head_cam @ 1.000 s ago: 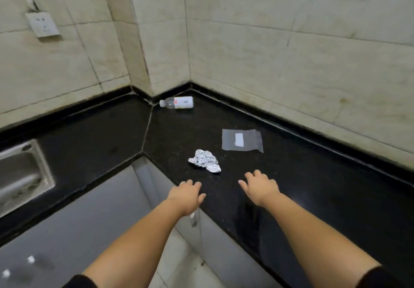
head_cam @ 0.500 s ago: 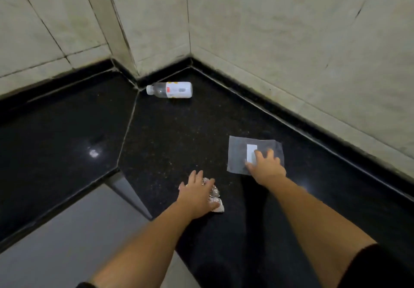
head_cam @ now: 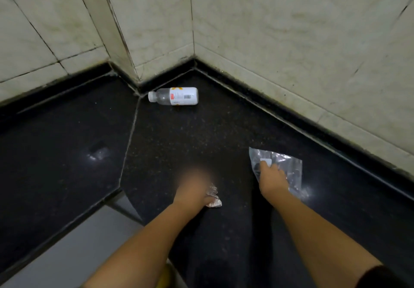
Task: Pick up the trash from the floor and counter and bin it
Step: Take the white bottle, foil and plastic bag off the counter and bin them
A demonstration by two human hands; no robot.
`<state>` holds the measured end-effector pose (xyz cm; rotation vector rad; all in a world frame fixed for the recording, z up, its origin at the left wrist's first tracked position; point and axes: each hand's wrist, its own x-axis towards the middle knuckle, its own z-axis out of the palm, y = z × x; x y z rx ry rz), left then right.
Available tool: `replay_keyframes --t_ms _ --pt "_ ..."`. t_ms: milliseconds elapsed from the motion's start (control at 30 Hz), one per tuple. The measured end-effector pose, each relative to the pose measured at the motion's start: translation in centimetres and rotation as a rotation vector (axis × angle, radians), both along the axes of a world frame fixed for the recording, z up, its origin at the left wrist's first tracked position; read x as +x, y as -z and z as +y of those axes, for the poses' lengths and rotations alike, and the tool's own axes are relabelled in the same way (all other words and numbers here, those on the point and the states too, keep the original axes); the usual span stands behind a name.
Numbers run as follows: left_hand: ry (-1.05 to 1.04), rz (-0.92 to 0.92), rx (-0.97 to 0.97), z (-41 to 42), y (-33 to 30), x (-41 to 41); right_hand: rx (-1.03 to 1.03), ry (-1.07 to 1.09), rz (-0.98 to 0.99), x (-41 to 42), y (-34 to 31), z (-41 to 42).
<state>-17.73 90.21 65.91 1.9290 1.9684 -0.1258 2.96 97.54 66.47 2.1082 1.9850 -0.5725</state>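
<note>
1. We've got both arms out over the black counter (head_cam: 224,130), right in the corner where the tiled walls (head_cam: 291,41) meet.
2. Our left hand (head_cam: 192,189) is down on the foil ball (head_cam: 214,197). The hand is smeared with motion blur, so we honestly can't tell if the fingers are closed around it or just resting on top. A bit of crumpled foil pokes out on the hand's right side, near the counter's front edge.
3. Our right hand (head_cam: 272,179) has pinched up the clear plastic bag (head_cam: 289,166). The fingers are closed on its middle, the bag is crinkled and bunched around them, and its white label sits right at the fingertips. Part of the bag looks to be touching the counter.
4. The bottle (head_cam: 173,96) lies on its side far back in the corner, cap pointing left, white label facing up, well apart from both hands.
5. Below the counter edge on the left we see a grey cabinet front (head_cam: 67,254).
</note>
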Motion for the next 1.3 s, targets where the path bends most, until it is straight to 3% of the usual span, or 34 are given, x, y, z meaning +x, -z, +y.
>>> replay_keyframes --t_ms 133,233,367,533,733,900,1067,1300 --pt "0.043 -0.005 0.021 2.8 -0.9 -3.9 -0.058 0.027 0.000 -2.5 -2.1 2.7" --pt "0.036 0.002 0.075 5.4 -1.7 -8.8 0.036 -0.039 0.009 -7.2 -3.7 4.8" --pt "-0.029 0.008 0.114 9.0 -3.1 -17.4 -0.034 -0.140 0.034 -17.0 -6.7 8.2" --pt "-0.153 0.041 0.053 11.4 -2.4 -28.0 0.065 -0.217 0.233 -30.5 -8.2 13.0" --pt "-0.165 -0.006 0.026 13.5 0.1 -32.0 0.049 -0.360 -0.057 -39.0 -6.4 19.5" --pt "-0.159 0.023 0.046 14.8 1.0 -32.4 -0.014 -0.281 -0.225 -42.4 -4.4 22.0" --pt "-0.153 0.049 0.070 14.9 1.6 -32.7 0.038 -0.272 -0.239 -42.9 -4.1 22.2" --pt "-0.276 -0.019 -0.060 15.2 -0.1 -32.1 0.135 -0.266 -0.181 -38.7 -7.7 20.4"
